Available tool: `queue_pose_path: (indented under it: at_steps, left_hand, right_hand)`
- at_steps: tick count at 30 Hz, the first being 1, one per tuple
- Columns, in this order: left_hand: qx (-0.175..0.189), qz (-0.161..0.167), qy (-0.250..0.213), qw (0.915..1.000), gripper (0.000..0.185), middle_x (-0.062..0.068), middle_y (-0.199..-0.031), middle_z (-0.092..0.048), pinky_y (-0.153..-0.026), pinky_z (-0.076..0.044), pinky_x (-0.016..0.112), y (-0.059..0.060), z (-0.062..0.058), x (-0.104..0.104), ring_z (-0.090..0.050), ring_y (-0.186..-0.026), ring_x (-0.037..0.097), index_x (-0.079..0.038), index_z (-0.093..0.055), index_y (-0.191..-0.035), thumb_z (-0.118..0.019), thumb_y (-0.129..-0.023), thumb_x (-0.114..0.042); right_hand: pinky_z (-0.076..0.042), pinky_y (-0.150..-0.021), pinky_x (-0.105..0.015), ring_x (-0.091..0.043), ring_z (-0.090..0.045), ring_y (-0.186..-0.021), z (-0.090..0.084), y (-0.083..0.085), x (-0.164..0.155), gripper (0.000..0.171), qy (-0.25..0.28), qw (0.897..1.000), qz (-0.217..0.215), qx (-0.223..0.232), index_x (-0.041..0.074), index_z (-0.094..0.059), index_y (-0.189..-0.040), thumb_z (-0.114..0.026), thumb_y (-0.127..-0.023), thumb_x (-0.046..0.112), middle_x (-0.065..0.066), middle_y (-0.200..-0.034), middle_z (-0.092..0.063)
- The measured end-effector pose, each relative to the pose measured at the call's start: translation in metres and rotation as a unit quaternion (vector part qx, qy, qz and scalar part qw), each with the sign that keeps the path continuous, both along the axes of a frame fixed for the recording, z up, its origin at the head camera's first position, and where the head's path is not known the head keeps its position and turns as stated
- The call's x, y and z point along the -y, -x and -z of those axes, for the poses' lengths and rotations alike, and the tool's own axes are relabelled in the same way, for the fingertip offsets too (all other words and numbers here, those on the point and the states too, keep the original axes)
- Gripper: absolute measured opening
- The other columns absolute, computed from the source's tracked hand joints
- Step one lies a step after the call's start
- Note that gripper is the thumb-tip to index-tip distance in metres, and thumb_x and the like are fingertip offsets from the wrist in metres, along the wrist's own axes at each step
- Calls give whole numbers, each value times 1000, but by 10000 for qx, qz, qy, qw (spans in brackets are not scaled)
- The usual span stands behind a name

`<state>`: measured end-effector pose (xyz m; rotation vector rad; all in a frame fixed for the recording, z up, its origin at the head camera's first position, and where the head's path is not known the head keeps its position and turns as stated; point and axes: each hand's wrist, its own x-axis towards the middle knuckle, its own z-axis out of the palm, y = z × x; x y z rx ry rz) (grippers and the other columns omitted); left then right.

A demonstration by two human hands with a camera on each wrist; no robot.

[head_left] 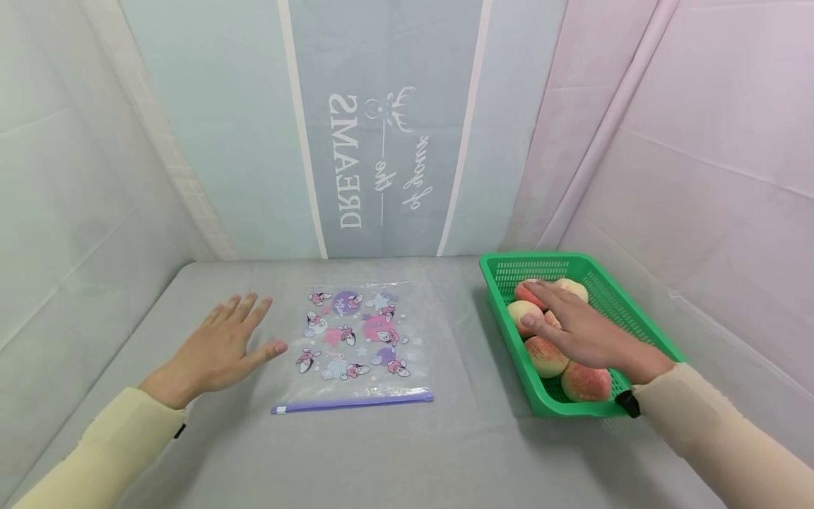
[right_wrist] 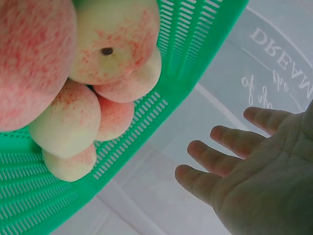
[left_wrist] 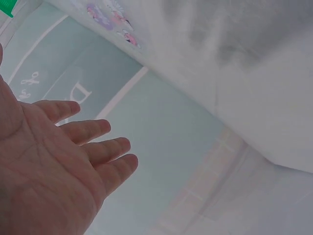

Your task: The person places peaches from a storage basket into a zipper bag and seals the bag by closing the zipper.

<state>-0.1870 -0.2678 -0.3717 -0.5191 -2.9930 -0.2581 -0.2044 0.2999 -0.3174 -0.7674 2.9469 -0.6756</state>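
On the left of the grey table my left hand (head_left: 219,346) hovers palm down, fingers straight and thumb out, holding nothing. Just right of it lies a flat, see-through zip bag (head_left: 356,339) printed with pink and purple cartoon figures. Its purple slider strip (head_left: 356,404) runs along the near edge, with a white slider at the left end. My right hand (head_left: 581,329) is held with straight fingers above a green plastic basket (head_left: 518,364) and grips nothing. Several red-and-cream peaches (head_left: 545,355) sit in the basket, partly hidden by that hand; the right wrist view shows more peaches (right_wrist: 66,117).
Behind the table hangs a blue-grey curtain (head_left: 388,56) with mirrored white lettering. Pale cloth walls (head_left: 76,177) rise on both sides. The grey tabletop (head_left: 407,459) extends toward me, and the basket stands near the right wall.
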Motion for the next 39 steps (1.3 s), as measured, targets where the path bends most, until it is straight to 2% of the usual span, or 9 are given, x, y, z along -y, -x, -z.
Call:
queue_pose_path:
  at_steps: [8, 11, 17, 26, 34, 39]
  left_hand:
    - [-147, 105, 53, 9998, 95, 33, -161, -25, -115, -19, 70, 0, 4, -6, -22, -146, 56, 2, -31, -158, -53, -97, -68]
    - [-143, 144, 59, 9998, 95, 33, -161, -25, -116, -18, 69, -1, 5, -8, -22, -147, 56, 2, -30, -158, -53, -97, -68]
    - [-148, 197, 68, 9997, 96, 31, -162, -26, -117, -17, 69, -2, 5, -16, -21, -148, 55, 0, -31, -159, -52, -97, -70]
    - [-288, 312, 78, 9991, 94, 31, -161, -28, -116, -19, 68, -3, 8, -23, -24, -147, 54, 0, -33, -158, -53, -96, -69]
    - [-277, 378, 25, 9989, 94, 31, -161, -29, -117, -20, 68, -6, 9, -29, -25, -147, 53, 0, -34, -158, -53, -96, -69]
    - [-297, 466, 53, 9985, 93, 30, -161, -29, -117, -20, 67, -7, 11, -32, -25, -147, 53, 0, -34, -158, -52, -97, -69]
  right_hand:
    - [-24, -114, -67, -40, -15, -154, 4, -4, 13, 65, 13, 9997, -141, -188, 6, -31, -160, -52, -108, 41, -15, -165, -27]
    - [-20, -114, -70, -41, -17, -154, 4, -6, 18, 67, -48, 9996, -148, -217, 7, -30, -161, -52, -108, 42, -15, -165, -27]
    - [-24, -115, -65, -39, -22, -152, 4, -11, 30, 70, -127, 9997, -125, -143, 13, -28, -162, -51, -107, 49, -13, -166, -26]
    - [-22, -118, -62, -36, -17, -155, 4, -19, 48, 72, -122, 9997, -187, -38, 22, -24, -164, -50, -105, 55, -7, -168, -22]
    - [-25, -117, -61, -34, -22, -154, 7, -23, 64, 75, -75, 9992, -312, -224, 18, -29, -163, -54, -103, 56, -7, -167, -25]
    - [-26, -117, -61, -32, -22, -154, 8, -26, 71, 76, -79, 9994, -278, -204, 23, -28, -163, -54, -101, 60, -5, -167, -26]
